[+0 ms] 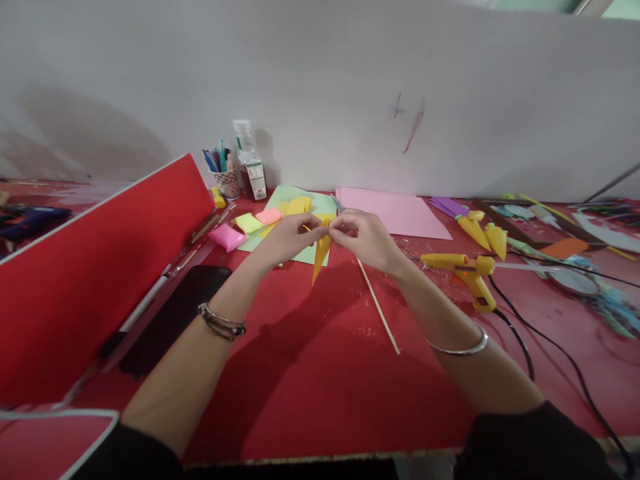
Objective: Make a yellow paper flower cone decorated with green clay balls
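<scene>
Between my two hands hangs a yellow paper cone [321,253], its point downward and its wide end up at my fingertips. My left hand [294,238] pinches the top rim from the left. From the right, my right hand [367,237] pinches the same rim, thumb and forefinger meeting the left ones. Behind the hands, yellow paper pieces [299,205] lie on a light green sheet [307,257]. The tip of a scissors-like metal tool [338,202] shows just past my right hand. A thin wooden stick [379,308] lies on the red table below.
A yellow glue gun [463,270] with a black cord lies at right, near finished yellow cones [474,232]. Pink sheets [400,212] lie at the back. Clay packets [227,237], a bottle [251,163], a pen cup [226,181], a dark phone-like slab [175,320] and a red board [110,280] are left.
</scene>
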Tool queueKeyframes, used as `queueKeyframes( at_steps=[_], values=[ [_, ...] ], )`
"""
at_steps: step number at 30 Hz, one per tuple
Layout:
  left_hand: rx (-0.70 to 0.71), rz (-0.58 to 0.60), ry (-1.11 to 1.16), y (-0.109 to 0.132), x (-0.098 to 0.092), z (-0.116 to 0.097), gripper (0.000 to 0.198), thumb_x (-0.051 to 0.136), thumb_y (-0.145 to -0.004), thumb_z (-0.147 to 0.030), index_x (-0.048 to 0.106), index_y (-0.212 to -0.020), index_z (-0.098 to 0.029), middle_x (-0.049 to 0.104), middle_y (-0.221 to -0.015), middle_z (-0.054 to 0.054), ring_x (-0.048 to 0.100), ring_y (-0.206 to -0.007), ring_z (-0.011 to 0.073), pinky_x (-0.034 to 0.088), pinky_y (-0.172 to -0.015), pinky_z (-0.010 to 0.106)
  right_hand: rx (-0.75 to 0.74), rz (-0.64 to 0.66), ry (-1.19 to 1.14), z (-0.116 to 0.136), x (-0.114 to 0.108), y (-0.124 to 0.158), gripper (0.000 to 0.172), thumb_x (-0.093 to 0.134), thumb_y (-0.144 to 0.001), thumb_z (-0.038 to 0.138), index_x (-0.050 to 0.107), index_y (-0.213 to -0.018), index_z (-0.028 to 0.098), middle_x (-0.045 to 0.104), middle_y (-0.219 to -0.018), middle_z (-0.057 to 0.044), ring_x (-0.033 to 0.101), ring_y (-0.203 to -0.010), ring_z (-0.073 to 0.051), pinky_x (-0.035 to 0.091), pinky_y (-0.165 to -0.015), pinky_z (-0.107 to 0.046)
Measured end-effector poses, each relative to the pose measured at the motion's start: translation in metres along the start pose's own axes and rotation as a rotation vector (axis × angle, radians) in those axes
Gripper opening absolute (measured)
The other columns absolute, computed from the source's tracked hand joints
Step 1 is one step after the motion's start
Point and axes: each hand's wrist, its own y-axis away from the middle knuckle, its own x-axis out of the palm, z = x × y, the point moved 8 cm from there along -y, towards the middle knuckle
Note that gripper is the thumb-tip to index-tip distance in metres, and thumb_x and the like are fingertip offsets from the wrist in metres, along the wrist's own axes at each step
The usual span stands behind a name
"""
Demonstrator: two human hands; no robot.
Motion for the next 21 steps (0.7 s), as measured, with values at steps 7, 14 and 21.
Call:
queueKeyframes(
  at_steps=[7,14,21],
  values=[
    [-0.016,0.021,-0.009,-0.001,0.001,0.007,0.019,0.051,-0.073,-0.036,0.057,-0.076,-0.018,0.053,-0.07,-0.001,0.047,-0.061,0.011,0.035,-0.053,0.023,0.019,-0.007,0.023,0.003,0.002,0.0,0.013,0.05,-0.073,0.012,0.052,-0.061,0.015,0.051,-0.068,0.0,0.052,-0.062,-0.01,0.045,-0.061,-0.026],
    [-0.063,0.134,0.168,0.003,0.015,0.004,0.019,0.054,-0.072,-0.029,0.051,-0.088,-0.018,0.062,-0.083,0.004,0.059,-0.078,0.0162,0.045,-0.063,0.025,0.156,-0.105,-0.291,-0.012,0.003,0.001,0.014,0.047,-0.077,0.018,0.048,-0.063,0.016,0.054,-0.062,0.001,0.056,-0.055,-0.009,0.05,-0.057,-0.025],
    [-0.158,0.189,0.185,0.007,0.017,0.008,0.022,0.051,-0.075,-0.034,0.048,-0.087,-0.016,0.061,-0.088,0.005,0.063,-0.069,0.0123,0.047,-0.056,0.02,0.143,-0.051,-0.407,-0.015,0.011,0.0,0.012,0.05,-0.075,0.018,0.052,-0.064,0.014,0.054,-0.062,0.002,0.057,-0.053,-0.008,0.052,-0.058,-0.025]
  ],
)
